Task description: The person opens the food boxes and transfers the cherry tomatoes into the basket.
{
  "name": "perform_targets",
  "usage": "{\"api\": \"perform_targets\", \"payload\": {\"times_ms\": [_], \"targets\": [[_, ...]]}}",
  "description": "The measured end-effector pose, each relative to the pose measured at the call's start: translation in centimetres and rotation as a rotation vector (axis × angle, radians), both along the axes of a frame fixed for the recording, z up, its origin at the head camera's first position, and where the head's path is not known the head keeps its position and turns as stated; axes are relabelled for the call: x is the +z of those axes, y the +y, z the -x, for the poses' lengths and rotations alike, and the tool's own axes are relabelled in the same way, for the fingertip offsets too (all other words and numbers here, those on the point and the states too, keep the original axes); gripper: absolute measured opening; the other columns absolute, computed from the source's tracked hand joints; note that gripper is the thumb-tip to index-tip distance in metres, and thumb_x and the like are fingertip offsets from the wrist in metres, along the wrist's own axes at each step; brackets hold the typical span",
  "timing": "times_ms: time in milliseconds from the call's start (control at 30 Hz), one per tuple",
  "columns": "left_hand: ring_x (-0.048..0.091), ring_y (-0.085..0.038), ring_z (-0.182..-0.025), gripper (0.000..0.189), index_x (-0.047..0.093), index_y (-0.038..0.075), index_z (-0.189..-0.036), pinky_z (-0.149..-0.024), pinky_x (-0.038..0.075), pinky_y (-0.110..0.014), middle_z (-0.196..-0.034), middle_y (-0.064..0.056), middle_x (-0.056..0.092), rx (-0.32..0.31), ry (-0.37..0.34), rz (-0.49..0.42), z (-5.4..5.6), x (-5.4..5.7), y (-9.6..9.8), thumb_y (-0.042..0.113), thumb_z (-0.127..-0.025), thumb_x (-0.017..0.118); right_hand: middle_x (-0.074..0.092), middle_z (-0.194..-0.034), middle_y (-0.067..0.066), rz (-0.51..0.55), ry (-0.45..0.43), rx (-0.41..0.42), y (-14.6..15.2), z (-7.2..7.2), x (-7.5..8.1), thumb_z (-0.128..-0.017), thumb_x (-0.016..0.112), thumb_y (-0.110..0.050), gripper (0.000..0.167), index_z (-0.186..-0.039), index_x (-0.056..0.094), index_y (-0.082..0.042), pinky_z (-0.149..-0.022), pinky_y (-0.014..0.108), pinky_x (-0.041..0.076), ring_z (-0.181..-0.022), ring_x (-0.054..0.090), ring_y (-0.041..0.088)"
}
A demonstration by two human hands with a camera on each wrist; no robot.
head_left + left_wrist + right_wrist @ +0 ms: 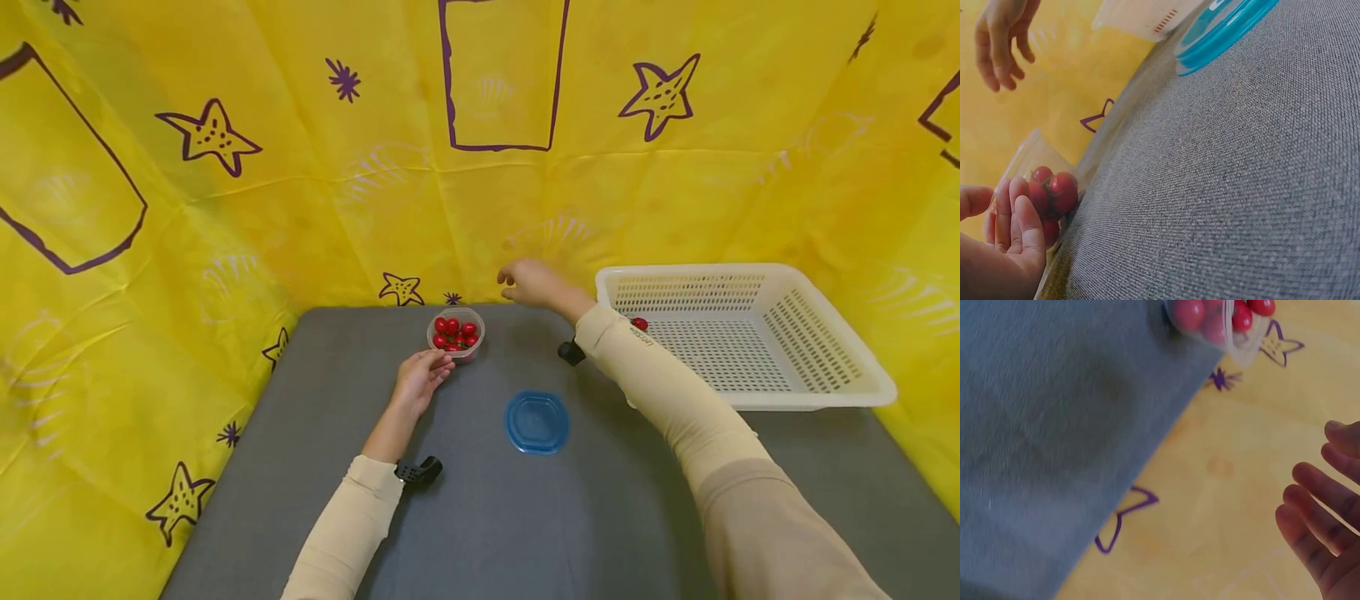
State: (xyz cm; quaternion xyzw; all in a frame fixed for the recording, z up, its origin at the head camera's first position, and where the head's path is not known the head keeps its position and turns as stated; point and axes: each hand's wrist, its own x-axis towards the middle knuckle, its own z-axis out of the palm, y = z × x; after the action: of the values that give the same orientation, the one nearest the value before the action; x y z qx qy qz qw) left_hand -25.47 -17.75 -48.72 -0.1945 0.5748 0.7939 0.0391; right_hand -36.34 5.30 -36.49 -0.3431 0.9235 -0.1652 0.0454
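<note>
A small clear plastic container [466,357] holding several cherry tomatoes [453,327] stands near the back edge of the table. At its front left side is my left hand [420,382], fingertips right at the wall and fingers loosely extended. In the left wrist view, the fingers overlap the container beside the red tomatoes [1063,190]. My right hand [536,283] hovers in the air to the right of the container, with nothing in it. The right wrist view shows its fingers [1316,494] spread and slightly bent. A blue lid [537,422] lies flat in front of the container, to its right.
A white perforated basket [817,400] sits on the right of the table, partly behind my right forearm. Inside its left end is a small red fruit [640,323]. Yellow patterned cloth [300,208] hangs behind and beside the grey-covered table [495,525].
</note>
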Motion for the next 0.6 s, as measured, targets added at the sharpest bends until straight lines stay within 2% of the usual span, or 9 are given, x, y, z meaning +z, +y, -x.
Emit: {"api": "perform_targets", "payload": {"times_ms": [333,600], "targets": [[0.067,-0.008,-0.07,0.009,0.057,0.004,-0.101,-0.074,0.055,-0.021,-0.074,0.004,0.068,-0.005,-0.001,0.01,-0.1,0.1,0.0,0.013,-0.099,0.053,0.067,-0.123,0.016,0.004,0.017,0.029,-4.0,-0.6,-2.1,-0.094,0.063,-0.016,0.034,-0.123,0.062,0.001,-0.101,0.04,0.049,-0.114,0.063,0.029],[0.067,-0.009,-0.07,0.009,0.057,0.004,-0.1,-0.07,0.055,-0.02,-0.076,0.003,0.069,-0.003,-0.005,-0.001,0.0,0.0,0.0,0.012,-0.098,0.055,0.067,-0.124,0.016,0.006,-0.016,0.047,-6.5,-1.1,-3.5,-0.093,0.061,-0.011,0.032,-0.122,0.064,0.001,-0.098,0.039,0.05,-0.112,0.064,0.029]]}}
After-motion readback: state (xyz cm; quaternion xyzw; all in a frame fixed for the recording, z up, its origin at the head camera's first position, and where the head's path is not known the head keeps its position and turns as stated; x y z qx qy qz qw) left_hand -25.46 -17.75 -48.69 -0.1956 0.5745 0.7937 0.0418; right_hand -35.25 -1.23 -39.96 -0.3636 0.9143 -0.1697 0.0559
